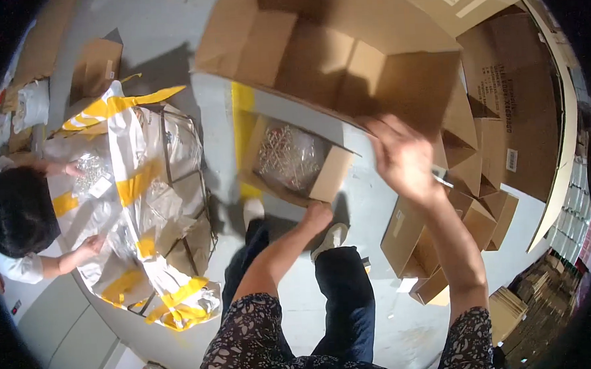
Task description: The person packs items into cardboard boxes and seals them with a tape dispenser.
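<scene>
My left hand [318,213] is closed on the lower edge of a small open cardboard box [337,176], its fingers partly hidden by the box wall. Inside lie clear plastic bags of small shiny red and silver pieces [287,155], too small to name. My right hand [400,155], somewhat blurred, has its fingers closed at the near rim of a large open cardboard box [316,58]. That large box is tilted with its open side toward me, and only bare inner walls show. The small box is just below it, above my feet.
At the left another person [20,213] handles a clear bag of small pieces [92,177] over a big white sack with yellow bands [129,159]. Several open cartons [465,223] crowd the right, beside a large brown cardboard panel [516,102]. A yellow line [242,98] crosses the grey floor.
</scene>
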A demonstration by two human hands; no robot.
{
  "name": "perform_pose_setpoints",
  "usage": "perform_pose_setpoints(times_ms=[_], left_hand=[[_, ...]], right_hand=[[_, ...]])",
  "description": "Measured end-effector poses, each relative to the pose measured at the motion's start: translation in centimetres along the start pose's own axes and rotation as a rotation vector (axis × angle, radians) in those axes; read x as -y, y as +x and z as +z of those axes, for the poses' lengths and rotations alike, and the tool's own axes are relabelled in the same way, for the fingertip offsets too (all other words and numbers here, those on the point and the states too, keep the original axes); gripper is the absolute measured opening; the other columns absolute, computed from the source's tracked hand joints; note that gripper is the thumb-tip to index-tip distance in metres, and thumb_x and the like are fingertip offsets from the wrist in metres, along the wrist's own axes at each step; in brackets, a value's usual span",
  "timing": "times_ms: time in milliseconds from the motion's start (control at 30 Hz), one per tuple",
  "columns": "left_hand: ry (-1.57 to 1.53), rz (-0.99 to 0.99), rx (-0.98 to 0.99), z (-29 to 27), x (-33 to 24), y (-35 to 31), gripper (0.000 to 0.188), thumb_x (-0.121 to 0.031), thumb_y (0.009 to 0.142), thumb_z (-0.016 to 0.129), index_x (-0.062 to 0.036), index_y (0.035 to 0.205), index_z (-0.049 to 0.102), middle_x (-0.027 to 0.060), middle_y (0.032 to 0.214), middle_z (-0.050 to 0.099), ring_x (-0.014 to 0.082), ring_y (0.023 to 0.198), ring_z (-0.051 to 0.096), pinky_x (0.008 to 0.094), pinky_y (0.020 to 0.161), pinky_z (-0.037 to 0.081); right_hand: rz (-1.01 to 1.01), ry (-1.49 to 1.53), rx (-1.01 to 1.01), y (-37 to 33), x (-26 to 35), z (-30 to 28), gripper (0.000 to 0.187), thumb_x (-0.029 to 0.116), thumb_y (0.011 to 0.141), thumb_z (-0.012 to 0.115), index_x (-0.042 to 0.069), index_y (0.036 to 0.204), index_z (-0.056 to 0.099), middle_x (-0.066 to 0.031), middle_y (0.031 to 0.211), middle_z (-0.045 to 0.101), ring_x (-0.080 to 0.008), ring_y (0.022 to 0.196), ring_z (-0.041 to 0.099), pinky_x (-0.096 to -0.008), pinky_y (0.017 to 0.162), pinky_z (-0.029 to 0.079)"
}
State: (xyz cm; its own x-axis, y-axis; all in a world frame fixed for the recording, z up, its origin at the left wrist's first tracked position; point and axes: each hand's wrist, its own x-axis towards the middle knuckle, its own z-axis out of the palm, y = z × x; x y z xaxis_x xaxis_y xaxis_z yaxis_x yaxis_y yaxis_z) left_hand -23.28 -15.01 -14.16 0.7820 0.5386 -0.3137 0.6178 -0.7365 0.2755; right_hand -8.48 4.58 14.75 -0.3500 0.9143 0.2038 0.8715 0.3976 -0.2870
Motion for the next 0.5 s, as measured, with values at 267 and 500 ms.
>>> perform_pose_setpoints(times_ms=[267,500], left_hand=[[-0.292,-0.017,-0.216,0.1,-0.9,-7.2,0.033,-0.017,0.086,0.044,-0.0017,0.11,0.059,0.0192,0.106,0.06,0.0345,0.1,0.054,0.0525,0.094,0.037],[-0.833,-0.459,0.02,-13.4,0.3,-22.5,0.035,-0.012,0.082,0.052,-0.0009,0.114,0.049,0.0175,0.093,0.055,0.0338,0.089,0.054,0.044,0.077,0.043]], right_hand=[[0.013,-0.04,-0.138,8.9,8.0,12.3,0.052,0.012,0.078,0.058,0.01,0.128,0.044,-0.0104,0.115,0.054,-0.0266,0.105,0.051,-0.045,0.093,0.036],[0.46,0.539,0.485,-18.8,21.8,4.8,0.019,0.004,0.077,0.057,0.004,0.096,0.057,-0.0177,0.079,0.057,-0.0378,0.072,0.056,-0.0429,0.063,0.045]])
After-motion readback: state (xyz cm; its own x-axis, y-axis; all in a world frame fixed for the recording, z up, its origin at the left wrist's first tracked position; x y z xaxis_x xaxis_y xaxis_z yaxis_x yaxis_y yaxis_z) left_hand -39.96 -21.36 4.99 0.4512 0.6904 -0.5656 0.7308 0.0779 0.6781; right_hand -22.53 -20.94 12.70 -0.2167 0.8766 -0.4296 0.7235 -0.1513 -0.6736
